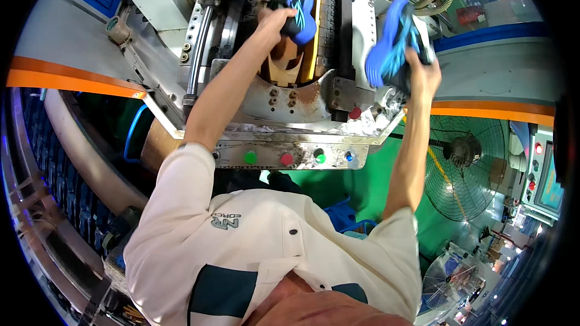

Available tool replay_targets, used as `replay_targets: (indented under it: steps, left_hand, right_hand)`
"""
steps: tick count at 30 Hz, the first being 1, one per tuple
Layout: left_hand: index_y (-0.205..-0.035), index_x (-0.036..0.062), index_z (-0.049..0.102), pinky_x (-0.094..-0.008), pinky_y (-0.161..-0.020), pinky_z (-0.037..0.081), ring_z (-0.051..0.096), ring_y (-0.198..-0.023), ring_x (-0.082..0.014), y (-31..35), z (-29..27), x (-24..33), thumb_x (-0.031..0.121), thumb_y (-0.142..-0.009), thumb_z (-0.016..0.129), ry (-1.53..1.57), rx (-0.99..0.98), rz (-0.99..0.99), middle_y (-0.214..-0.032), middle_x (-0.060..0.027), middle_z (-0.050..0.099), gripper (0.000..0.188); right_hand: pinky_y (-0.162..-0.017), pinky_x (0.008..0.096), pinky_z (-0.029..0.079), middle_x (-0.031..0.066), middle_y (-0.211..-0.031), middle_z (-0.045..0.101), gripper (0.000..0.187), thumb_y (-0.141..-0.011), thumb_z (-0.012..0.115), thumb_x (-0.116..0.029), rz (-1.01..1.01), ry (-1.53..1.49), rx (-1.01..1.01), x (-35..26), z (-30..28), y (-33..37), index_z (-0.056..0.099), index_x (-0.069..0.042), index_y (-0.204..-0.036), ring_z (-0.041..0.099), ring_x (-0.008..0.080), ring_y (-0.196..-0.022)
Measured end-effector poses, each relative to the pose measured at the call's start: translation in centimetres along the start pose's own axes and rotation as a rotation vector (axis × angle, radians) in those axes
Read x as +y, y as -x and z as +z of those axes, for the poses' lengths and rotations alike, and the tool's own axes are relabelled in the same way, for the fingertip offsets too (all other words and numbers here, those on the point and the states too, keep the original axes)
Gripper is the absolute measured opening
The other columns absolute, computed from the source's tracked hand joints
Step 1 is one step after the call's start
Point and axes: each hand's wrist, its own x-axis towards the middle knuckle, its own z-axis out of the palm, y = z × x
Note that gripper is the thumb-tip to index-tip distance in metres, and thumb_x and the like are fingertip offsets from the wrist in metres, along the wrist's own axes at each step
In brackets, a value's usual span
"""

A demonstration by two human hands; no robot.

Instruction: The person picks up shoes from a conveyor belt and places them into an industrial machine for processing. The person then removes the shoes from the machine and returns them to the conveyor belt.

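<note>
My left hand (275, 24) is closed on a black and blue shoe (304, 19), held over the machine's cavity with its thick blue sole toward the right. Beneath it, inside the cavity, are tan and yellow machine parts (283, 67). Off to the right, my right hand (425, 73) grips another shoe (386, 48) of the same colours, raised beside the machine's right side and somewhat blurred. Its blue sole faces left. The palm side of both hands is hidden.
A control panel (290, 150) with green, red and blue buttons runs along the machine's front. Metal rods (204, 48) and a black bar (345, 30) flank the cavity. A large caged fan (465, 151) stands at right, near a screen cabinet (545, 175). Orange rails (72, 76) edge the work area.
</note>
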Motion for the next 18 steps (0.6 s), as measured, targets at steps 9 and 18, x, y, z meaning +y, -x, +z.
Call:
replay_targets:
  steps: [9, 18]
  left_hand:
    - [-0.119, -0.0037, 0.048, -0.0259, -0.076, 0.044, 0.054, -0.086, -0.0125, 31.8, -15.1, 2.3, 0.021, -0.064, 0.075, -0.166, 0.304, -0.043, -0.096, -0.0070, 0.057, 0.066]
    - [-0.114, -0.0063, 0.049, -0.0282, -0.077, 0.048, 0.059, -0.082, -0.0185, 51.3, -19.7, -3.3, 0.017, -0.068, 0.072, 0.190, 1.001, 0.385, -0.096, -0.0086, 0.059, 0.056]
  right_hand:
    - [-0.088, 0.0343, 0.047, 0.0172, -0.108, 0.062, 0.066, -0.059, 0.076, -0.040, -0.042, 0.740, -0.420, 0.1, 24.9, -7.6, 0.060, 0.004, -0.105, 0.058, 0.0293, -0.105]
    - [-0.089, 0.0399, 0.046, 0.0234, -0.114, 0.055, 0.072, -0.071, 0.070, -0.035, -0.056, 0.717, -0.416, 2.6, 30.6, -2.6, 0.032, 0.004, -0.117, 0.055, 0.0348, -0.106]
